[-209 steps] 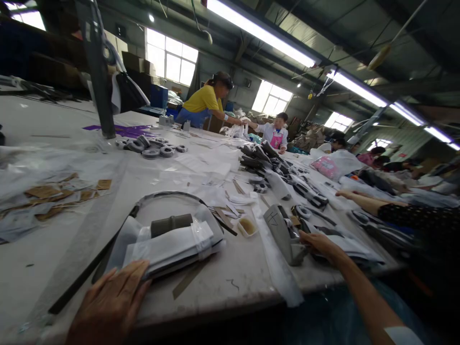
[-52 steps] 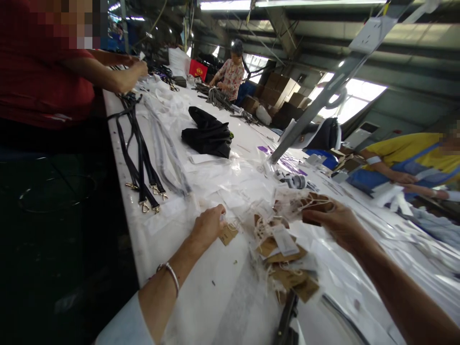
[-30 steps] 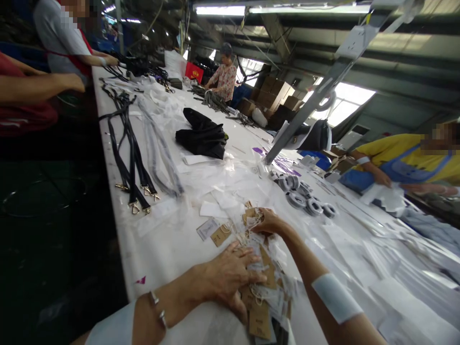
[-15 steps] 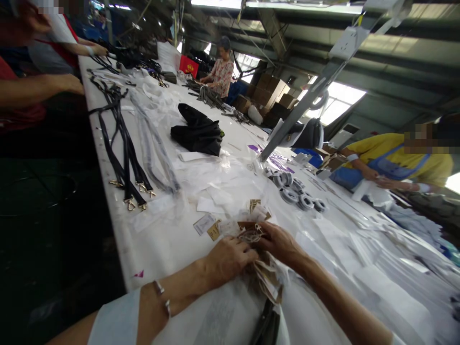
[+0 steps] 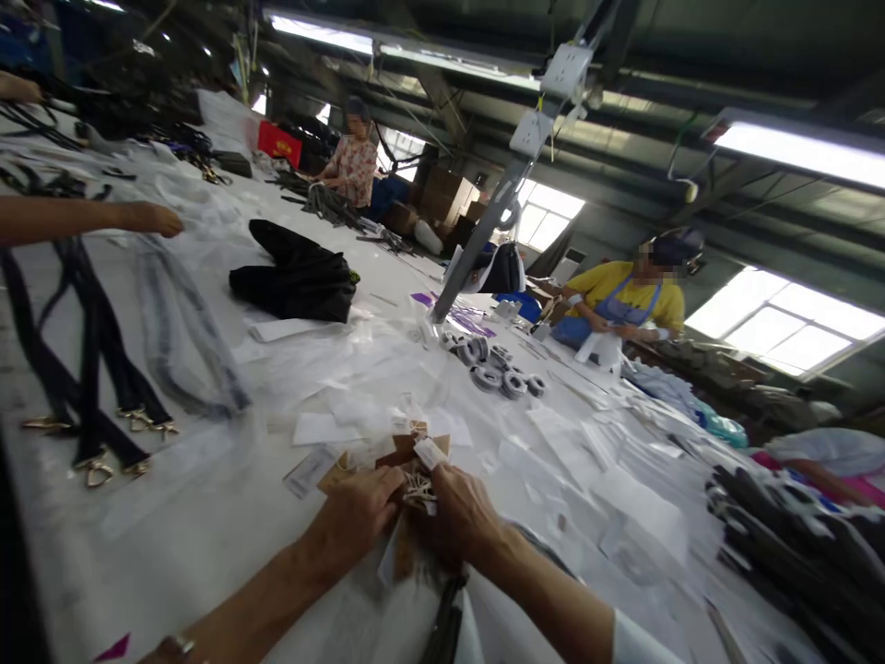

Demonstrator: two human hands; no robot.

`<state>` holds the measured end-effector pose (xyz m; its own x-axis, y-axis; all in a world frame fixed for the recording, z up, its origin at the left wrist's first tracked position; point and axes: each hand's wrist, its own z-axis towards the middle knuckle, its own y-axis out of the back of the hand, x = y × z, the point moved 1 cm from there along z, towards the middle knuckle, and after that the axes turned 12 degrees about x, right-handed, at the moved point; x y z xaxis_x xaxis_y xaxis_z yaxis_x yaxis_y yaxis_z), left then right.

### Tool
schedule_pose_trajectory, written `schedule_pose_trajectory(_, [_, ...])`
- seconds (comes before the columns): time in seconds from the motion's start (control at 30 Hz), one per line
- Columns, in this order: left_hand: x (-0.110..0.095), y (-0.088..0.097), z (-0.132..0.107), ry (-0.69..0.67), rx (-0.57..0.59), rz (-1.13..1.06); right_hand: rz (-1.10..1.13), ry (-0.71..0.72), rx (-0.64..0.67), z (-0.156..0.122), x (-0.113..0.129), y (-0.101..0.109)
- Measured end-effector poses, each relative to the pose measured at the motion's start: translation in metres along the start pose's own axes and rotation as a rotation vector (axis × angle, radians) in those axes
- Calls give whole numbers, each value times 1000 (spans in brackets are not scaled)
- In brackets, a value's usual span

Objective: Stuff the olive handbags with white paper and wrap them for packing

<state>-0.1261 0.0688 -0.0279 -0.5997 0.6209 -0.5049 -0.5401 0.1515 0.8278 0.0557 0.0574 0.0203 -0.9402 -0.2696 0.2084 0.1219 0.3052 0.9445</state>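
My left hand (image 5: 365,510) is closed at the left side of a bunch of brown and white hang tags (image 5: 399,450) with pale strings (image 5: 418,489). Gripping the bunch from the other side, my right hand (image 5: 460,509) has its thumb and fingers by a white tag (image 5: 430,453). More tags hang below my hands, above a dark strap (image 5: 442,627). Just left of my left hand, a white printed tag (image 5: 310,472) lies on the table. My palms hide part of the bunch.
Black straps with gold clasps (image 5: 97,369) lie at left, near a co-worker's hand (image 5: 156,219). Black folded cloth (image 5: 297,277), grey tape rolls (image 5: 488,376) and a slanted metal post (image 5: 484,240) stand beyond. White strips (image 5: 622,480) and dark straps (image 5: 795,544) cover the right.
The view has swung right, so things appear further left. Both my hands still hold the tag bunch. A co-worker's hand now reaches over the straps on the left.
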Motion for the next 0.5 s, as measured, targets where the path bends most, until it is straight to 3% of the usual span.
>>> schedule_pose_trajectory(0.13, [3, 9, 0, -89, -160, 110, 198, 100, -19, 27, -38, 25])
schedule_pose_trajectory(0.23, [1, 16, -1, -50, -196, 128, 373, 90, 97, 43, -71, 42])
schedule_pose_trajectory(0.37, [-1, 27, -3, 84, -39, -25, 760, 119, 338, 52, -107, 63])
schedule_pose_trajectory(0.43, [-1, 32, -4, 193, 57, -99, 898, 58, 266, 58, -121, 69])
schedule_pose_trajectory(0.5, [0, 36, -5, 303, 111, -153, 814, -145, 144, 67, -132, 68])
